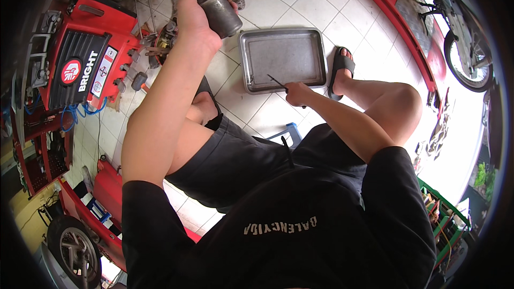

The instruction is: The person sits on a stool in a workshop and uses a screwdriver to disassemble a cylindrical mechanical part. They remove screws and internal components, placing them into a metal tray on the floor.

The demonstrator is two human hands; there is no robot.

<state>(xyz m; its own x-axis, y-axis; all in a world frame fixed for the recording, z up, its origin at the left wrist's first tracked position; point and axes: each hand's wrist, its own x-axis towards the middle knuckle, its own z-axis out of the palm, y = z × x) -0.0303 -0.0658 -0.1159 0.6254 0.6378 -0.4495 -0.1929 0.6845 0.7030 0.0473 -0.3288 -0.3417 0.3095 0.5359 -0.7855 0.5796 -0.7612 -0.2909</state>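
Observation:
My left hand (194, 18) is raised at the upper left, its fingers wrapped round a grey metal cylindrical engine part (224, 17). The smooth barrel of that part points down toward me, and a darker, rougher body shows at its far end. Lower and to the right, my right hand (299, 95) is closed round a thin dark rod-like tool (277, 82); its handle is mostly hidden in my fingers. The tool's tip reaches over the near edge of a shallow rectangular metal tray (284, 31) on the floor.
A red machine (91, 53) with a black grille stands at the left, with a hammer (140, 81) and assorted tools beside it. My sandalled foot (342, 69) is right of the tray. A blue stool (292, 132) shows between my legs. A motorcycle (463, 37) is at the far right.

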